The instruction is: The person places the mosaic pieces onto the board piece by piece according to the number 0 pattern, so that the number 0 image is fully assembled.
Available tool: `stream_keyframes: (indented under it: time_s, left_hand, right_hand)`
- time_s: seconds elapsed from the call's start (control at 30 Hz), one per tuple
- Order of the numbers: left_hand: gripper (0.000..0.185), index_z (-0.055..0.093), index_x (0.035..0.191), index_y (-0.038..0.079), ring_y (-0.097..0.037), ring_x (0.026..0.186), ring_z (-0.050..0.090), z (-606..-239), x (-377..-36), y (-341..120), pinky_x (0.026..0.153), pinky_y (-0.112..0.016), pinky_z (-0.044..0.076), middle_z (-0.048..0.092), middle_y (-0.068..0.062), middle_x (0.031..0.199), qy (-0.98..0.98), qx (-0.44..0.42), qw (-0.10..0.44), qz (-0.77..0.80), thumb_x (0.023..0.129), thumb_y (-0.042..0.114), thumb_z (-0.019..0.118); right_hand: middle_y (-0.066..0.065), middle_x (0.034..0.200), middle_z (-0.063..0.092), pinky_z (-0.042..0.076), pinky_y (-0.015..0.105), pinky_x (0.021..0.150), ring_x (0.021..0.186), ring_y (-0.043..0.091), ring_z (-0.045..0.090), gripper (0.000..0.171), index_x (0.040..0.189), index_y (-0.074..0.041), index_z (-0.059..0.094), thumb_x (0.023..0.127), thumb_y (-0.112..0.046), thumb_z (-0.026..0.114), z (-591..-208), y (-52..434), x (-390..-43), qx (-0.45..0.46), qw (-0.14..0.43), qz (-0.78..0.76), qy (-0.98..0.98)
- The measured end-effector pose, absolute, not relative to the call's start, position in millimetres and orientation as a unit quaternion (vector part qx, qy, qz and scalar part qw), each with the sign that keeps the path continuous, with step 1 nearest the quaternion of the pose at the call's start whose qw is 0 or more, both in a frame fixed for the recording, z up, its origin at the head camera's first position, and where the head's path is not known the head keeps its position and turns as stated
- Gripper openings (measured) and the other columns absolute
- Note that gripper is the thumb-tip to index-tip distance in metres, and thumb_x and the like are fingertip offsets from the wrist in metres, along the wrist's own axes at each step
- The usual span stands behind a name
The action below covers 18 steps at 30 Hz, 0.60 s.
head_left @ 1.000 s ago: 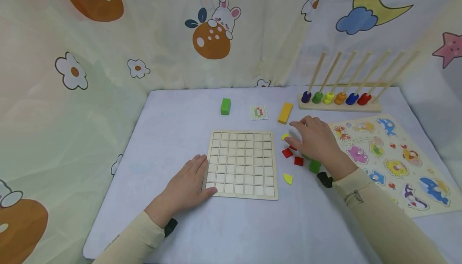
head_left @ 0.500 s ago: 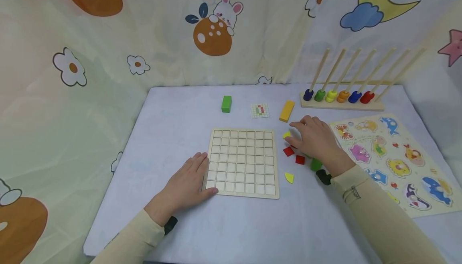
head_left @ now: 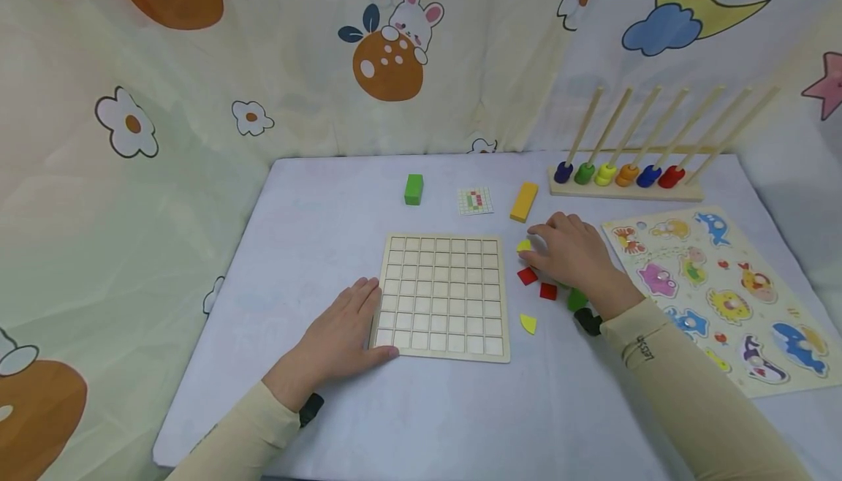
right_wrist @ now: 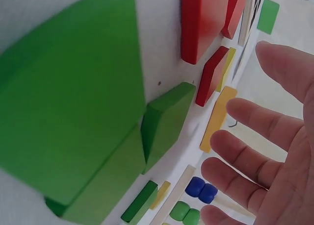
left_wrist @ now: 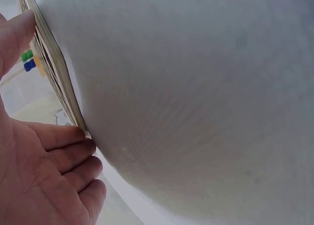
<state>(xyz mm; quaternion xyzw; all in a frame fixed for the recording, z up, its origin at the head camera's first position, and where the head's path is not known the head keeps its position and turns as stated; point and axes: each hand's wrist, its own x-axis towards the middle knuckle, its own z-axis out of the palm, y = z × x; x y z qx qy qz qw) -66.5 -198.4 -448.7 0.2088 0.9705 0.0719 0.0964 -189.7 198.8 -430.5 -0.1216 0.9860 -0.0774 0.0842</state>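
Note:
My left hand [head_left: 342, 335] rests at the left edge of a square wooden grid board [head_left: 444, 294]. Its fingers lie straight along the side and the thumb reaches the lower corner; the left wrist view shows fingertips touching the board's edge [left_wrist: 66, 78]. Above small coloured pieces right of the board hovers my right hand [head_left: 572, 251], fingers spread and bent slightly, holding nothing. Near it lie red squares [head_left: 548, 291], a yellow piece [head_left: 524, 245] by the thumb and green pieces [right_wrist: 169, 122]. A yellow quarter-round piece [head_left: 528, 324] lies closer to me. The right hand partly hides the pile.
Behind the board are a green block [head_left: 413, 189], a small pattern card [head_left: 475, 201] and a yellow block [head_left: 523, 202]. A peg rack with coloured beads [head_left: 625, 188] stands at the back right. An animal puzzle board [head_left: 759, 324] lies right, beneath the right forearm.
The head view has shifted slightly, so the table sits a little higher in it. Both hands stay in nearly the same places, and the pieces show no clear movement.

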Motion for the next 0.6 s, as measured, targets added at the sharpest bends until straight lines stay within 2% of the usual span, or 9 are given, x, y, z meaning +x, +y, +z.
stream_keyframes:
  time_s: [0.6]
  left_hand:
    - [0.109, 0.029, 0.163, -0.002, -0.034, 0.162, 0.023, -447.2, -65.7, -197.4, 0.133, -0.048, 0.027, 0.028, -0.017, 0.172, 0.97, 0.199, 0.11, 0.082, 0.089, 0.065, 0.072]
  right_hand:
    - [0.019, 0.131, 0.058, 0.049, 0.061, 0.102, 0.117, 0.038, 0.051, 0.054, 0.136, -0.011, 0.068, 0.096, -0.047, 0.072, -432.7, 196.5, -193.3, -0.112, 0.097, -0.092, 0.985]
